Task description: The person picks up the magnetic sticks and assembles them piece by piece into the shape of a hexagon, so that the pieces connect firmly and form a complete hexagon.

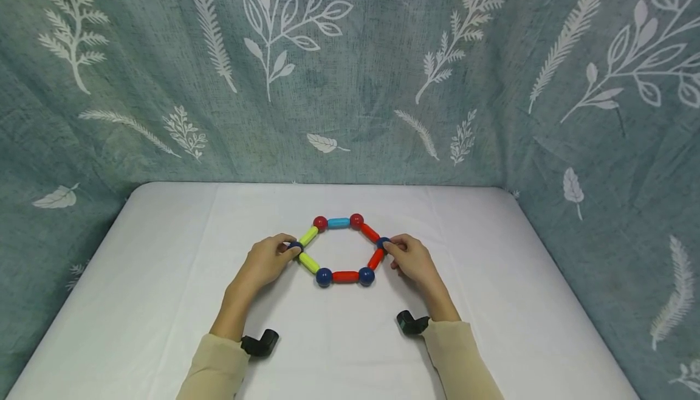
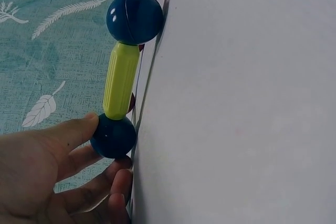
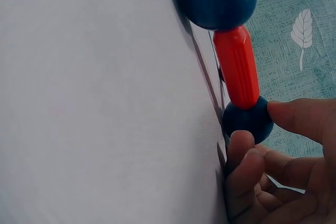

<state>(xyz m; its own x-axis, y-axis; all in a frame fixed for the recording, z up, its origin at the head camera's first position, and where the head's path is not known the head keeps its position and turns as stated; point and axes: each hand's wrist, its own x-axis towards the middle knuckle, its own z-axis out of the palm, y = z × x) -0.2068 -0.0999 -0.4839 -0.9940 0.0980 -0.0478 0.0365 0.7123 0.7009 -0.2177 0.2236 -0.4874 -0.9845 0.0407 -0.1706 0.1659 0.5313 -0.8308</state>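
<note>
A six-sided ring of coloured rods and balls lies on the white table. Its left corner is a dark blue ball (image 2: 113,137), pinched between thumb and fingers of my left hand (image 1: 268,259). At the opposite corner my right hand (image 1: 412,258) pinches another blue ball (image 3: 248,120). Two yellow-green rods (image 1: 308,262) form the left sides, and red rods (image 1: 346,276) make up the right sides and the near side. Across the far side a light blue rod (image 1: 338,223) joins two red balls (image 1: 320,224). Two more blue balls (image 1: 324,277) sit at the near corners.
The white-covered table (image 1: 339,351) reaches back to a green curtain (image 1: 350,84) printed with white leaves. A black camera mount (image 1: 260,343) is worn at the left wrist, and a similar mount (image 1: 412,323) at the right.
</note>
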